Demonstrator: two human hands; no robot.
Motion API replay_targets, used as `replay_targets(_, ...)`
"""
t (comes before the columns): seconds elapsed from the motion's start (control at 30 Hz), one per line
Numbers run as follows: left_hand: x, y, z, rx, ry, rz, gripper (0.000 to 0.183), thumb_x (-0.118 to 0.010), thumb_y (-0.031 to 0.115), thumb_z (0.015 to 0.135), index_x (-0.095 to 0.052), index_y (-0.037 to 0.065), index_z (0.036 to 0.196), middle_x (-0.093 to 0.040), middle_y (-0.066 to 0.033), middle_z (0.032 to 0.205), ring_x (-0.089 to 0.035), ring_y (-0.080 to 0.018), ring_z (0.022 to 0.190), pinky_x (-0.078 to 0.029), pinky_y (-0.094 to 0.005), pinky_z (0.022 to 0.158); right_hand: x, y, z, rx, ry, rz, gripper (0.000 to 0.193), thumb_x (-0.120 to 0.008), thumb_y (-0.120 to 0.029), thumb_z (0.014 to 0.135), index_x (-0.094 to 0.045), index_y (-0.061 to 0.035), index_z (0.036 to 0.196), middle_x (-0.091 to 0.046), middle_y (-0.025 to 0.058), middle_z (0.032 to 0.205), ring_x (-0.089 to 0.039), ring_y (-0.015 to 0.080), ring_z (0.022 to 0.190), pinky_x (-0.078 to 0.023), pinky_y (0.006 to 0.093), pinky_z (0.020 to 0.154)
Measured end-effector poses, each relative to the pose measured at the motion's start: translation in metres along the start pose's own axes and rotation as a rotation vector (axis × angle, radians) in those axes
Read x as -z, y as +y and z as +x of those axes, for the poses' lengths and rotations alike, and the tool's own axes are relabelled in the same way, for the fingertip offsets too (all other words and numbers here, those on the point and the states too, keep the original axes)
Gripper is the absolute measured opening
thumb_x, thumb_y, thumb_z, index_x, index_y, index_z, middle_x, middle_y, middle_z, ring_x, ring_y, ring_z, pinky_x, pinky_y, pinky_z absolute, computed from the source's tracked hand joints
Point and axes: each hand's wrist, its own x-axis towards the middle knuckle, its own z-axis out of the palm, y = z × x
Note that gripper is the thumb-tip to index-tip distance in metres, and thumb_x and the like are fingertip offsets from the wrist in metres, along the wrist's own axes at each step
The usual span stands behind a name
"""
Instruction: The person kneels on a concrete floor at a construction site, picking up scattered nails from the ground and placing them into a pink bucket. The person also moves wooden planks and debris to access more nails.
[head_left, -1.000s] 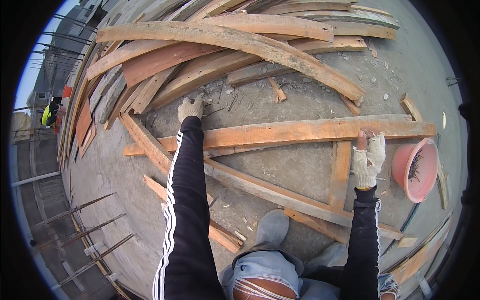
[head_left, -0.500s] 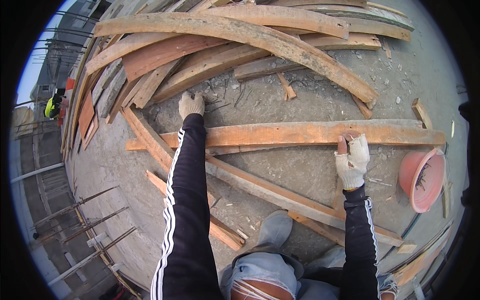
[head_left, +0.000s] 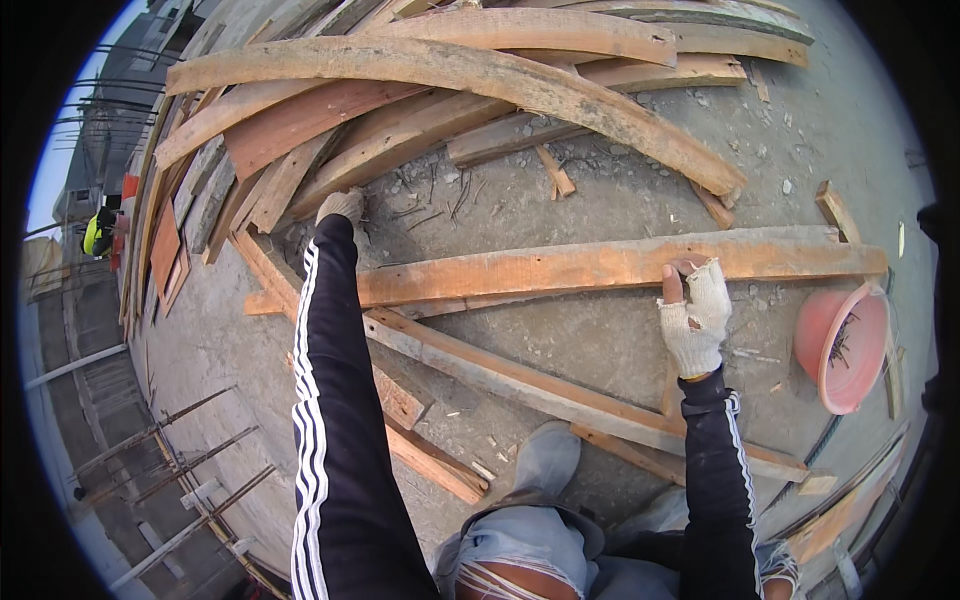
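Note:
A long wooden beam (head_left: 560, 268) lies across the ground in front of me, its right end propped near a short wood block. My right hand (head_left: 697, 318), in a white knitted glove with bare fingertips, is closed on the beam's near edge toward its right end. My left hand (head_left: 341, 206), also gloved, reaches past the beam's left part to the lower edge of the lumber pile (head_left: 400, 150). Its fingers are mostly hidden behind the glove's back, so what they touch is unclear. Another beam (head_left: 520, 375) slants below the first one.
A pink bucket (head_left: 843, 350) with nails or thin scraps inside tilts at the right. Short wood offcuts (head_left: 435, 460) lie near my boot (head_left: 548, 455). Rebar rods (head_left: 200, 470) stick out at lower left. A person in a bright yellow top (head_left: 98, 232) is far left.
My left hand has moved left along the pile's lower edge. My right hand stays on the beam. The whole view has shifted slightly.

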Motion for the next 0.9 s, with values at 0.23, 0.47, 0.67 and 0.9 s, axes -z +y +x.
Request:
replay_targets(0.23,0.081,0.045,-0.107,0.128,-0.187,-1.326,0.032,-0.058,0.041,0.107,-0.059,0.013,0.091,-0.054,0.0017,0.074,-0.052,-0.0116,0.062,-0.046,-0.0302,0.057,-0.008,-0.063,0.024,-0.313,-0.191,0.401,0.024,-0.071,-0.024,0.102,-0.071,-0.0005,0.108,-0.071,0.0136,0.100,-0.069,0.0270,0.093,-0.053,0.0376,0.082)
replay_targets(0.47,0.108,0.163,-0.199,-0.431,-0.079,-1.447,0.032,-0.064,0.026,0.105,-0.066,0.001,0.124,-0.070,-0.0083,0.111,-0.067,-0.0187,0.095,-0.056,-0.0343,0.086,-0.077,-0.121,0.031,-1.363,-0.242,1.813,0.034,-0.060,-0.037,0.108,-0.064,-0.0049,0.120,-0.070,0.0074,0.092,-0.068,0.0188,0.077,-0.056,0.0332,0.070)
replay_targets(0.67,0.057,0.089,-0.111,-0.311,0.322,-0.288,0.031,-0.070,0.027,0.090,-0.071,0.006,0.113,-0.066,-0.0181,0.110,-0.067,-0.0406,0.103,-0.055,-0.0501,0.088,-0.055,-0.109,0.004,-1.173,-0.421,1.536,0.029,-0.064,-0.036,0.106,-0.063,-0.0084,0.099,-0.061,-0.0014,0.073,-0.054,0.0063,0.051,-0.043,0.0215,0.044)
replay_targets(0.9,0.022,0.098,-0.109,-0.367,0.377,-0.392,0.023,-0.074,0.023,0.087,-0.071,0.006,0.101,-0.067,-0.0183,0.105,-0.067,-0.0411,0.101,-0.054,-0.0492,0.086,-0.049,-0.106,-0.006,-1.094,-0.421,1.295,0.027,-0.068,-0.035,0.104,-0.065,-0.0080,0.103,-0.061,-0.0029,0.076,-0.055,0.0047,0.057,-0.043,0.0211,0.049)
